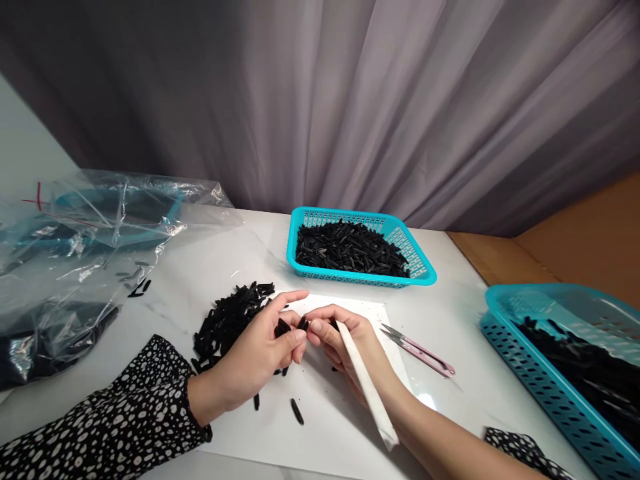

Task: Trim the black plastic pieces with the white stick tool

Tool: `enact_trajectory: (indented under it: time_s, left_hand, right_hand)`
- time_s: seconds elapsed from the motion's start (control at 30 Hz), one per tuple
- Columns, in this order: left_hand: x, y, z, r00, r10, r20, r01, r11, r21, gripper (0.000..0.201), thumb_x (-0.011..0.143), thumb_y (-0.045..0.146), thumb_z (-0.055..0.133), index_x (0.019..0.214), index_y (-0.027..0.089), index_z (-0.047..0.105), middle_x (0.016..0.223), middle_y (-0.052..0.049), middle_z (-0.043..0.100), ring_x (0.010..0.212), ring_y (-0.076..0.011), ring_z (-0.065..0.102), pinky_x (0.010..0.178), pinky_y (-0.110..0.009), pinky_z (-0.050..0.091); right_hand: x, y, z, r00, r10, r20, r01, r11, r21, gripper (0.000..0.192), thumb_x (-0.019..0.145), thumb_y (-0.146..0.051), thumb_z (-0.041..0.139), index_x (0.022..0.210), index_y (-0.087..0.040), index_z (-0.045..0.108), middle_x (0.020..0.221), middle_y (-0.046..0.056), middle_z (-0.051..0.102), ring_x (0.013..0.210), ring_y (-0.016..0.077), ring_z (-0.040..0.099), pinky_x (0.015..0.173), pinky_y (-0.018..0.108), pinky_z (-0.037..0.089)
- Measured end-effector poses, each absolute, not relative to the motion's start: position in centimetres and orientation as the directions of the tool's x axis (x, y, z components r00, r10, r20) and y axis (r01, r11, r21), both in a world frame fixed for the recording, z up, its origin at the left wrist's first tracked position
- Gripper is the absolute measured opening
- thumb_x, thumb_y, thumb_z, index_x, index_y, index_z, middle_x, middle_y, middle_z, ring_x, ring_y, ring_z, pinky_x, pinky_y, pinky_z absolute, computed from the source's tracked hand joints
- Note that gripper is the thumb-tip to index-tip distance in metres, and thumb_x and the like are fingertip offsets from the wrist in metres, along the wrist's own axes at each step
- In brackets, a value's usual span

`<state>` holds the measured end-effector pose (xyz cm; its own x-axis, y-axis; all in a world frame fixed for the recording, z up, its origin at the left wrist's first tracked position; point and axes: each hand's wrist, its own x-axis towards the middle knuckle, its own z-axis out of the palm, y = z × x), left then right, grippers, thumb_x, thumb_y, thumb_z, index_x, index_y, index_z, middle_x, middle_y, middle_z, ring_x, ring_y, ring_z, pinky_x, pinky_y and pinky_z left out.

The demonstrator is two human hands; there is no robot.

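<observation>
My left hand [270,347] is closed around a few small, elongated black pieces [283,327], its index finger stretched out. Between the fingertips of both hands is one black piece [302,323], pinched by the left thumb and touched by the right fingertips. A long, flat white strip [367,390] is tucked in my right hand [345,333], running back along the wrist. Beneath the hands lies a white sheet [320,440]. A loose heap of the same black pieces [225,320] sits beside my left hand, and a single piece [297,411] lies nearer me.
A blue basket [295,250] full of black pieces stands at the back. Another blue basket [530,360] is at the right. Pink-handled thread snips [423,353] lie right of the sheet. Clear plastic bags [115,227] cover the left side, with black pieces inside. A grey curtain [320,100] hangs behind.
</observation>
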<state>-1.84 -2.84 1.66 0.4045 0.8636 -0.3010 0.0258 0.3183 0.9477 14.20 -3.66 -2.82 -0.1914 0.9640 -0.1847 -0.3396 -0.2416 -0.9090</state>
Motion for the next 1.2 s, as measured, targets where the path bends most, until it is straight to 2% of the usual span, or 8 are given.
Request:
enact_trajectory:
  time_s: [0.17, 0.33, 0.47, 0.67, 0.83, 1.2]
  left_hand:
    - [-1.7, -2.7, 1.6, 0.394, 0.883, -0.255, 0.107, 0.232, 0.967, 0.052, 0.086, 0.027, 0.06, 0.134, 0.014, 0.043, 0.07, 0.002, 0.061, 0.05, -0.0074, 0.042, 0.048, -0.023, 0.027]
    - [-1.8, -2.6, 1.9, 0.424, 0.88, -0.216, 0.105, 0.189, 0.976, 0.031, 0.086, 0.027, 0.062, 0.112, 0.017, 0.048, 0.069, 0.002, 0.064, 0.049, -0.0071, 0.044, 0.047, -0.022, 0.028]
    - [-1.8, -2.8, 1.9, 0.45, 0.87, -0.203, 0.055, 0.199, 0.978, 0.024, 0.088, 0.031, 0.062, 0.102, 0.018, 0.048, 0.068, 0.002, 0.064, 0.048, -0.0057, 0.041, 0.046, -0.02, 0.027]
    - [-1.9, -2.7, 1.5, 0.44, 0.878, -0.191, -0.031, 0.228, 0.973, 0.028, 0.09, 0.037, 0.064, 0.105, 0.018, 0.051, 0.074, 0.0, 0.065, 0.05, -0.0051, 0.04, 0.047, -0.019, 0.026]
    - [-2.0, -2.7, 1.1, 0.443, 0.877, -0.186, -0.061, 0.237, 0.97, 0.028, 0.09, 0.038, 0.064, 0.106, 0.019, 0.052, 0.073, -0.001, 0.065, 0.051, -0.0055, 0.04, 0.047, -0.02, 0.025]
    - [-1.8, -2.5, 2.0, 0.387, 0.894, -0.225, -0.103, 0.284, 0.953, 0.027, 0.087, 0.036, 0.066, 0.105, 0.019, 0.056, 0.077, -0.003, 0.067, 0.05, -0.0051, 0.041, 0.046, -0.02, 0.021]
  right_hand:
    - [14.4, -3.8, -2.9, -0.222, 0.964, -0.148, -0.326, -0.216, -0.92, 0.034, 0.075, -0.043, 0.08, 0.069, -0.015, 0.063, 0.058, -0.003, 0.056, 0.043, 0.0026, 0.026, 0.04, 0.021, 0.016]
    - [14.3, -4.0, -2.4, -0.251, 0.947, -0.201, -0.411, -0.292, -0.864, 0.034, 0.074, -0.045, 0.08, 0.073, -0.015, 0.064, 0.054, -0.004, 0.054, 0.042, 0.003, 0.023, 0.041, 0.021, 0.012]
    - [14.2, -4.1, -1.8, -0.26, 0.935, -0.243, -0.478, -0.343, -0.809, 0.035, 0.071, -0.044, 0.083, 0.072, -0.014, 0.064, 0.05, -0.006, 0.047, 0.043, 0.0022, 0.02, 0.042, 0.021, 0.01]
    - [14.3, -4.0, -1.8, -0.291, 0.927, -0.237, -0.575, -0.367, -0.731, 0.033, 0.072, -0.041, 0.083, 0.071, -0.014, 0.064, 0.058, -0.004, 0.054, 0.042, 0.0007, 0.019, 0.04, 0.019, 0.009]
    - [14.5, -3.9, -1.9, -0.31, 0.923, -0.226, -0.589, -0.373, -0.717, 0.032, 0.077, -0.038, 0.08, 0.069, -0.013, 0.062, 0.059, -0.004, 0.053, 0.042, 0.0006, 0.018, 0.039, 0.018, 0.009]
    - [14.6, -3.9, -1.4, -0.261, 0.931, -0.255, -0.566, -0.362, -0.741, 0.032, 0.072, -0.039, 0.083, 0.09, -0.014, 0.072, 0.06, -0.005, 0.049, 0.043, 0.0013, 0.018, 0.039, 0.019, 0.009]
